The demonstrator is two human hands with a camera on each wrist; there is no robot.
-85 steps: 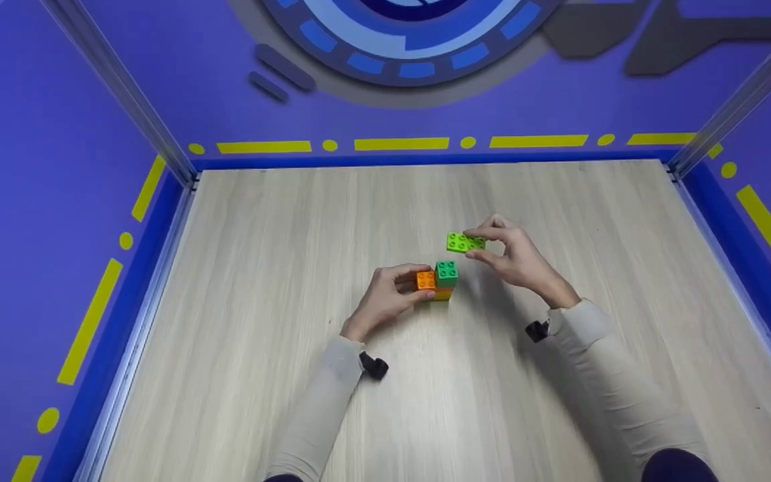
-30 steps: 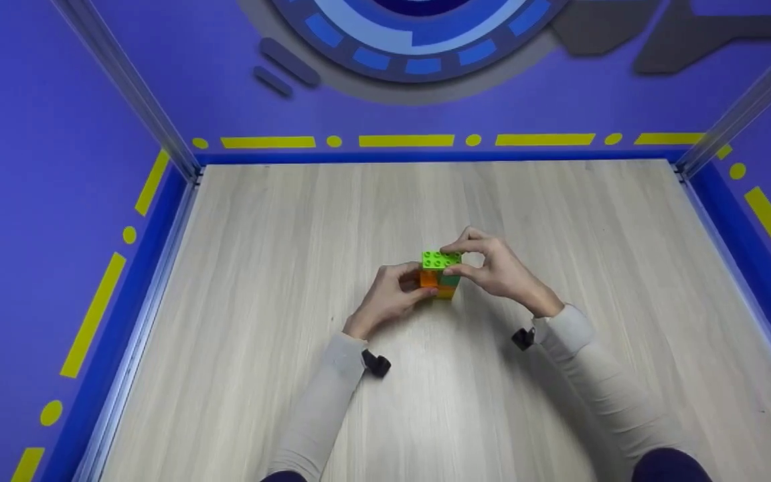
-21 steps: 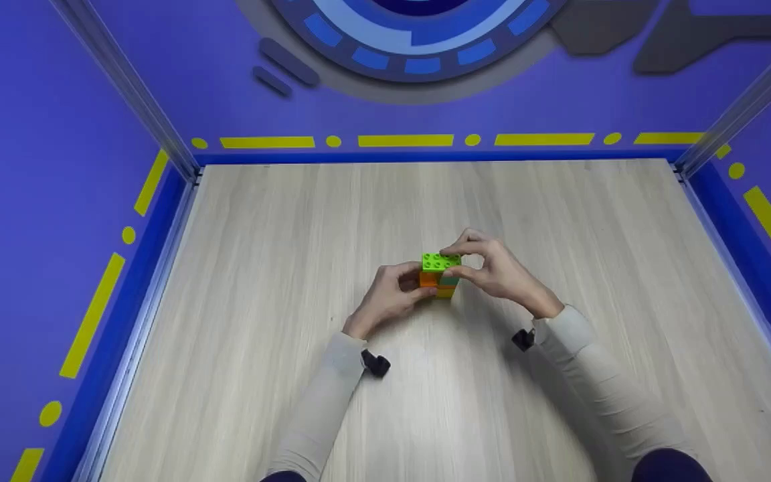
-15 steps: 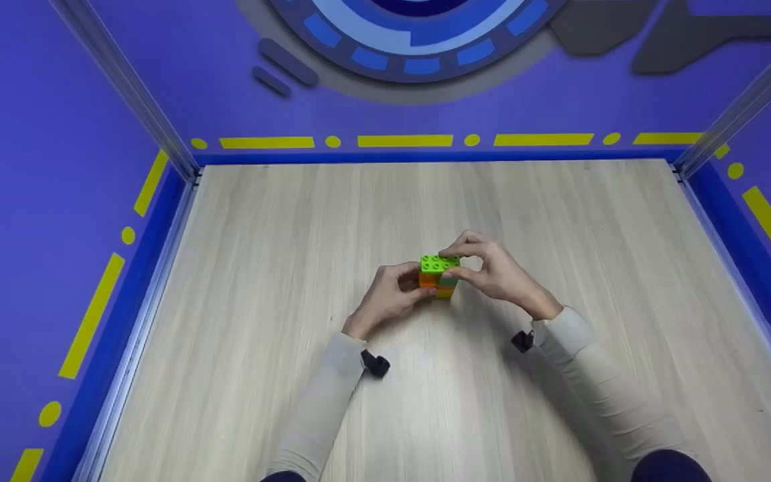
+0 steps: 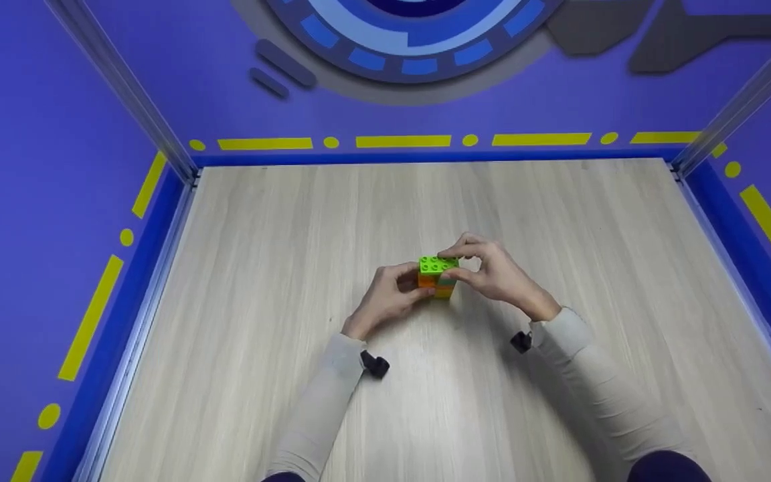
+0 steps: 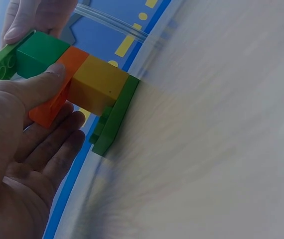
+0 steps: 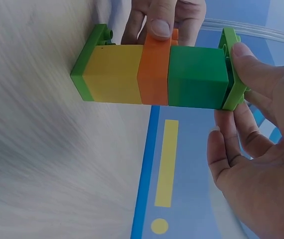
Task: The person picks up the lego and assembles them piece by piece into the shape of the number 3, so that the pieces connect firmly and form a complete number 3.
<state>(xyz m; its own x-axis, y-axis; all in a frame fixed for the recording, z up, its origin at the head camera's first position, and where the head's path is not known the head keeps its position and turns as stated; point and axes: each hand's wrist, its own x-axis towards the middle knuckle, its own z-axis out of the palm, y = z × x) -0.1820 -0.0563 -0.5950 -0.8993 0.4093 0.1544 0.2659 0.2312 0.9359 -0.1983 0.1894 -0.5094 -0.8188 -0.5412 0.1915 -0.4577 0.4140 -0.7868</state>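
Note:
A small tower of toy building bricks stands on the table. In the right wrist view it runs from a green base plate [image 7: 88, 64] through a yellow brick [image 7: 114, 73] and an orange brick [image 7: 154, 74] to a dark green brick [image 7: 198, 77]. On top lies a lime green plate [image 5: 438, 266], slightly tilted, with a thin dark gap beneath part of it. My left hand [image 5: 385, 294] pinches the orange brick between thumb and fingers. My right hand [image 5: 492, 271] pinches the right end of the lime green plate; its thumb and fingertips lie on opposite edges.
The wood-grain table [image 5: 258, 268] spreads around the tower. Blue-purple panels with yellow marks [image 5: 403, 141] stand behind and at both sides, joined by metal corner posts. A black wrist camera [image 5: 375, 365] sits at the left cuff, another [image 5: 521, 342] at the right.
My right hand has brought the lime green plate left and down from beside the tower onto its top, then slightly lower. My left hand keeps its hold on the orange brick.

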